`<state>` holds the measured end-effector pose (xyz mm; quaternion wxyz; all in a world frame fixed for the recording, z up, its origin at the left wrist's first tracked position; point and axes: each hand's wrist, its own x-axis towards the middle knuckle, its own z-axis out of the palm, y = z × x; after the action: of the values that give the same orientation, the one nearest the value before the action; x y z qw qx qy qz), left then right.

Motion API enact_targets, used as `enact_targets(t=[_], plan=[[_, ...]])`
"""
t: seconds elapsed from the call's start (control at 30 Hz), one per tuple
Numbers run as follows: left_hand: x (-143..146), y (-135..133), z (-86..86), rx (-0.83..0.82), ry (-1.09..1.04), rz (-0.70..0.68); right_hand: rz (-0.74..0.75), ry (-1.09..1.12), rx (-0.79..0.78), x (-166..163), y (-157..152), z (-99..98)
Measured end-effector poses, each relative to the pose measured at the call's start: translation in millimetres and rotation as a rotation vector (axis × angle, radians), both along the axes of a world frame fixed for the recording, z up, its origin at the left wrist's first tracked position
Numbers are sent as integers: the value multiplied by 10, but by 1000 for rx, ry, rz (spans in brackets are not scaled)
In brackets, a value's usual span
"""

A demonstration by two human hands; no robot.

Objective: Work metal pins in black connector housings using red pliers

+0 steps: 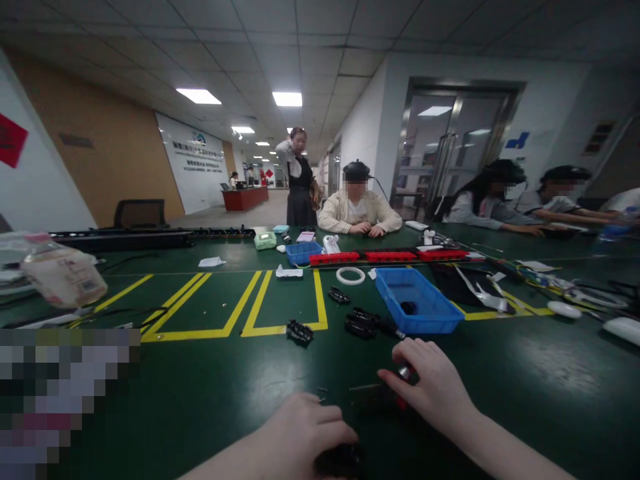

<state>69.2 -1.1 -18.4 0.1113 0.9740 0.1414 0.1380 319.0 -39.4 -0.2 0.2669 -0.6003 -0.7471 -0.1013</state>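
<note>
While the left hand curls its fingers around a black piece low over the green table, the right hand is bent mostly closed around a red and silver tool (the fingers hide a lot of it) near the left one. Past the hands, more black parts lie beside a blue bin. A person sits across the table.

Bright ceiling panel, tan wall, glass doors — red desk far back.
</note>
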Motion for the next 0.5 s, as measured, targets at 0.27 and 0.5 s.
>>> enact_targets(t=[0.27,0.5], plan=[[33,9,37,-17,-2,33,31,122,-258,88,-23,-13],[-51,89,126,-18,-66,110,154,11,-479,251,-93,-22]])
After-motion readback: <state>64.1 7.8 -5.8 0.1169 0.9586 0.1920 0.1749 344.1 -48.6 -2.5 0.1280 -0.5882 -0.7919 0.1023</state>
